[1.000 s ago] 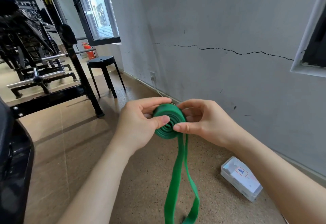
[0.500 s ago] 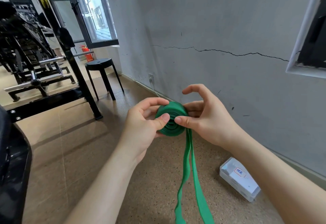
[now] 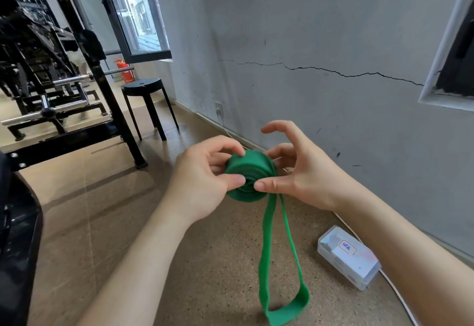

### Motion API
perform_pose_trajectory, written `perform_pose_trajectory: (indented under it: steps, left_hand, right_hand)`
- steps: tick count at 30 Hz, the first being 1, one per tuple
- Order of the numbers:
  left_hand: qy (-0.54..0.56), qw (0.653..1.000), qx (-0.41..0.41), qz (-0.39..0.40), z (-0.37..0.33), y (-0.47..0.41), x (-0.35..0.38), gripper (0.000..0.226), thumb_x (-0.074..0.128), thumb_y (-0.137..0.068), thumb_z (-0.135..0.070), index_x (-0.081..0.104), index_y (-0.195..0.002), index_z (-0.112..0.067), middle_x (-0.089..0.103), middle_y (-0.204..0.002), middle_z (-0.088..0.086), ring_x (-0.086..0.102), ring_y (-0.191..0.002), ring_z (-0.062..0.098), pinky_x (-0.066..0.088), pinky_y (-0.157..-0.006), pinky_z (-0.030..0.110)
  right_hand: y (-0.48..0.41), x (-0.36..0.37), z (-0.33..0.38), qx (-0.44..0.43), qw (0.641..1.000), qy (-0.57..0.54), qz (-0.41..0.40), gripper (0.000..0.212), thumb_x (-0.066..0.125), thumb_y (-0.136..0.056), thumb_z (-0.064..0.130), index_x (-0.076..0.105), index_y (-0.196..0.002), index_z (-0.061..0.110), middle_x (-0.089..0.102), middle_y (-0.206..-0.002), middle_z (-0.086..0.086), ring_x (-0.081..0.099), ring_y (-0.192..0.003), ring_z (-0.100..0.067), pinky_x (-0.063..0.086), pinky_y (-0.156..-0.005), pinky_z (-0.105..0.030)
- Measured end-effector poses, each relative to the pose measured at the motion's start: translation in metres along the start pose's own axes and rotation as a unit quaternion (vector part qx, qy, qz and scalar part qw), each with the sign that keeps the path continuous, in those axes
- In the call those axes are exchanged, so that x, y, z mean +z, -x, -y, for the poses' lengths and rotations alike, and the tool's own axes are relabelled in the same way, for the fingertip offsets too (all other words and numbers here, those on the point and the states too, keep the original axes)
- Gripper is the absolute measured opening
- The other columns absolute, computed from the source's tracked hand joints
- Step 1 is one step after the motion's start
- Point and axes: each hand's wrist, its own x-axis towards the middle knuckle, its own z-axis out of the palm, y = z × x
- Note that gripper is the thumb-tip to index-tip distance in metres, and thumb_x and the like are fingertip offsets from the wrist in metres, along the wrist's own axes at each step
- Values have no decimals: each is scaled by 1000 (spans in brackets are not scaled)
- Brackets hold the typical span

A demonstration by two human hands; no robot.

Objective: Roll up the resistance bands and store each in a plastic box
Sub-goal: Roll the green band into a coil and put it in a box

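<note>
Both hands are up in front of the person's chest, meeting on the green resistance band point(image 3: 250, 170), most of which is wound into a thick flat coil held in the air between them. The left hand point(image 3: 202, 184) pinches the coil from its nine o'clock side: thumb pressed on the near face, fingers curled over the top rim and round the back. The right hand point(image 3: 302, 179) pinches it from three o'clock, thumb tip flat on the near face just beside the left thumb and the lower fingers tucked behind, while the forefinger is lifted clear and hooked over nothing. The unrolled part of the band drops out of the coil at about five o'clock as a long narrow loop of two strands, its bottom fold low near the floor point(image 3: 102, 210) – whether it touches I cannot tell.

The plastic box point(image 3: 348, 256) lies on the floor at four o'clock from the coil, close to the wall point(image 3: 333, 18), well apart from the band; its lid is on and carries a small red-edged label with writing too small to read. A white cable point(image 3: 400, 297) runs along the floor just past it. A long crack point(image 3: 333, 71) crosses the wall at one o'clock. Out at ten o'clock stand a black stool point(image 3: 143, 87) and a black rack point(image 3: 107, 100), with a red fire extinguisher point(image 3: 127, 71) behind them and, above, an open window point(image 3: 143, 18)
</note>
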Motion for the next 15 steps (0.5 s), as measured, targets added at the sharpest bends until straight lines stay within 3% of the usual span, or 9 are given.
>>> perform_pose_trajectory:
  steps: [3, 7, 15]
  left_hand:
    - [115, 992, -35, -39, 1, -1, -2, 38, 68, -74, 15, 64, -85, -20, 76, -78, 2, 73, -70, 23, 59, -56, 37]
    - [179, 980, -67, -58, -1, 0, 2, 34, 64, -77, 16, 62, -86, -16, 75, -75, 6, 73, -69, 29, 61, -58, 44]
    - [263, 955, -95, -97, -1, -1, 8, 31, 61, -80, 17, 62, -88, -12, 74, -79, 16, 72, -71, 32, 60, -58, 42]
  right_hand:
    - [-1, 1, -1, -3, 998, -44, -36, 60, 86, -70, 17, 46, -113, 29, 73, -97, 0, 71, -88, -18, 57, -85, -44]
    - [-2, 8, 1, -7, 994, -80, -70, 53, 83, -72, 5, 47, -103, 29, 74, -98, -4, 73, -85, -13, 60, -81, -39]
    - [-3, 23, 0, -41, 990, -63, -120, 38, 78, -81, 18, 47, -98, 32, 73, -101, 2, 72, -88, -15, 59, -81, -45]
